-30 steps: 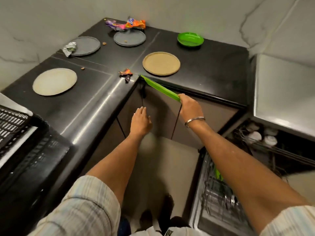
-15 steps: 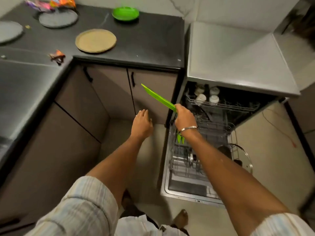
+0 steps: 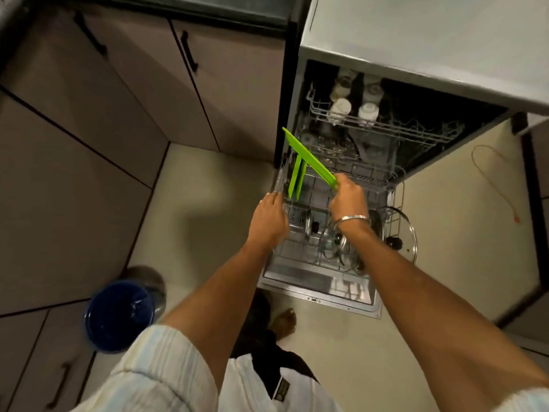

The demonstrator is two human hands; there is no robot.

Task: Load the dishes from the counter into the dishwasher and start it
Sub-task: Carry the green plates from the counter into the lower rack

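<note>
My right hand [image 3: 347,197] grips a flat green plate [image 3: 309,157] by its near edge, holding it edge-on and tilted above the pulled-out lower rack [image 3: 392,191] of the open dishwasher [image 3: 356,301]. Two more green plates [image 3: 297,181] stand upright in the rack's left side, just below the held one. My left hand [image 3: 269,221] rests at the rack's left edge with fingers loosely curled; whether it grips the wire is unclear. Glass pot lids [image 3: 401,233] stand in the rack's near part. White cups [image 3: 340,107] sit in the upper rack.
Beige cabinet doors [image 3: 133,93] with black handles line the left and far side. A blue bucket [image 3: 118,313] stands on the floor near my left. The grey dishwasher top [image 3: 430,40] juts out at upper right. An orange cord [image 3: 499,185] lies on the floor at right.
My view swung from the counter down to the dishwasher. My right hand carried the green plate from the counter edge to above the lower rack. My left hand moved to the rack's left edge.
</note>
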